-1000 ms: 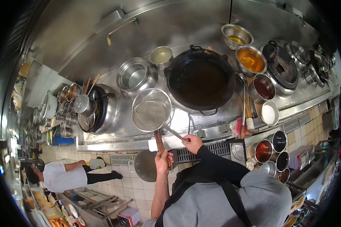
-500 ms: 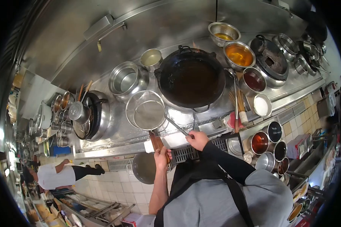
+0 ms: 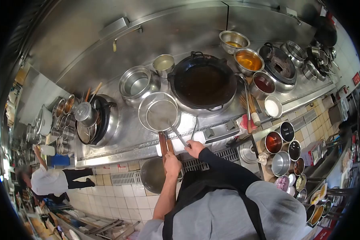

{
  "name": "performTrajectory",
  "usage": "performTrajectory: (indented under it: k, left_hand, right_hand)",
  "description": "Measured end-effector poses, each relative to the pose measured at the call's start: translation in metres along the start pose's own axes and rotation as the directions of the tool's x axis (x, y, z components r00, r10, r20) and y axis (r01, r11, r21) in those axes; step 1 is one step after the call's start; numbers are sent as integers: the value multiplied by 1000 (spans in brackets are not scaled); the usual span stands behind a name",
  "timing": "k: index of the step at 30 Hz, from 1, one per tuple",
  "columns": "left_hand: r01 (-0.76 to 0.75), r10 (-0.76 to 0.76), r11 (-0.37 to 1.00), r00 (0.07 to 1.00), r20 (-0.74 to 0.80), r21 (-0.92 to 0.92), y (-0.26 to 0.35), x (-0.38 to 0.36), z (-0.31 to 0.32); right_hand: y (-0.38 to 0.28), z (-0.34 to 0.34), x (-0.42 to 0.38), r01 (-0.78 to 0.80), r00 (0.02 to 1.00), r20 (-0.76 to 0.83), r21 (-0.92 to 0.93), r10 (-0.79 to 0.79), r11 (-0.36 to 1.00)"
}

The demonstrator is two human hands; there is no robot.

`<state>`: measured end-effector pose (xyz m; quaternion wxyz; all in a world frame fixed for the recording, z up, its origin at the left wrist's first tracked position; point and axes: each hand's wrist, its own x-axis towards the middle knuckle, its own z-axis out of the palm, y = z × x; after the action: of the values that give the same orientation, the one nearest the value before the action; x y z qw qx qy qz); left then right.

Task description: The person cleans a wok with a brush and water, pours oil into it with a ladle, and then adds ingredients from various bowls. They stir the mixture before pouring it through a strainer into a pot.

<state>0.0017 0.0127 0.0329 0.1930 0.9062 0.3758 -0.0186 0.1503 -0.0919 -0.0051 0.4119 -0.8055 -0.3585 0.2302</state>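
My left hand (image 3: 172, 163) is closed around the wooden handles (image 3: 164, 145) of a round wire strainer (image 3: 160, 113), which lies above the steel counter. My right hand (image 3: 195, 149) grips a metal utensil (image 3: 179, 133), whose far end reaches into the strainer; what that end looks like is hard to make out. Just beyond, to the right of the strainer, a large black wok (image 3: 204, 86) holds dark liquid. A white cloth (image 3: 194, 139) lies at the counter's edge beside my right hand.
A steel pot (image 3: 136, 83) and a smaller pot (image 3: 164, 64) stand behind the strainer. Bowls of orange liquid (image 3: 249, 61) and dark red sauce (image 3: 263, 84) are right of the wok. A pan (image 3: 152, 176) hangs low at the front. Another person (image 3: 50, 180) stands far left.
The utensil in my right hand has swung left, its far end now inside the strainer. The other person has raised an arm. The whole view has shifted slightly.
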Motion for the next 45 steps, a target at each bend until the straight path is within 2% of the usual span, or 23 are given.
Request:
performTrajectory:
  k: [4,7,10,14,15,17,18,19,20,22,24,25,26,27,29,32,35,38,40,41,42,44,45]
  left_hand:
    - [-54,54,999,997,-50,4,-12,-6,-6]
    - [-31,27,997,999,-46,-76,-15,-17,-25]
    - [42,-61,974,995,-82,-221,-21,-24,-46]
    - [162,-235,940,946,-225,-301,-76,-41,-53]
    - [222,-288,923,940,-183,-315,-94,-48,-52]
    - [291,-324,928,939,-118,-233,-139,-62,-30]
    - [369,-376,907,927,4,-203,-156,-69,-23]
    - [402,-394,889,916,83,-221,-184,-76,3]
    - [437,-408,869,898,161,-232,-212,-82,28]
    - [456,-304,865,808,504,-211,-309,-94,138]
    - [793,-462,435,602,651,-426,-293,-143,144]
    - [392,-132,861,787,602,-324,-310,-160,151]
    - [-178,253,967,754,606,-182,-348,-198,175]
    - [-300,315,945,721,617,-131,-356,-217,185]
    - [-281,277,955,724,632,-97,-350,-230,202]
    - [-307,278,950,742,610,-59,-342,-229,229]
    - [-345,308,938,772,556,-40,-338,-217,238]
    - [-361,351,930,812,466,-69,-348,-199,238]
    - [108,77,930,879,472,-352,-336,-176,210]
    - [463,-123,694,831,543,-551,-311,-161,179]
    - [626,-218,462,766,604,-628,-292,-155,155]
    - [743,-291,183,666,686,-644,-279,-145,137]
    - [758,-301,177,649,699,-628,-279,-145,136]
  right_hand:
    - [9,17,-4,-9,1000,9,53,9,999]
    - [19,14,-19,85,987,-134,1,-84,996]
    - [53,9,-53,-185,981,-35,160,193,970]
    - [149,13,-124,-349,928,121,-52,353,936]
    - [148,0,-149,-502,844,202,-29,497,864]
    - [227,20,-211,-346,844,178,-539,506,768]
    - [218,14,-236,-490,686,171,-610,707,623]
    - [236,18,-265,-493,634,184,-652,751,576]
    - [251,21,-283,-355,528,357,-732,770,582]
    - [233,12,-297,-459,493,396,-638,775,618]
    - [229,15,-312,-565,495,397,-528,773,633]
    - [249,30,-323,-617,514,376,-463,771,637]
    - [280,52,-328,-702,514,290,-399,807,590]
    - [302,70,-324,-773,486,282,-304,827,557]
    - [328,95,-319,-879,424,282,-101,861,467]
    - [302,63,-309,-507,649,349,-464,676,726]
    - [327,67,-289,-262,697,423,-601,579,755]
    - [228,11,-251,-431,738,281,-501,613,750]
    - [216,10,-233,-464,757,236,-462,609,756]
    - [214,15,-224,-481,772,197,-440,605,758]
    - [210,19,-216,-498,783,159,-418,601,760]
    - [179,10,-198,-489,774,184,-434,606,756]
    - [168,9,-194,-482,770,196,-443,607,756]
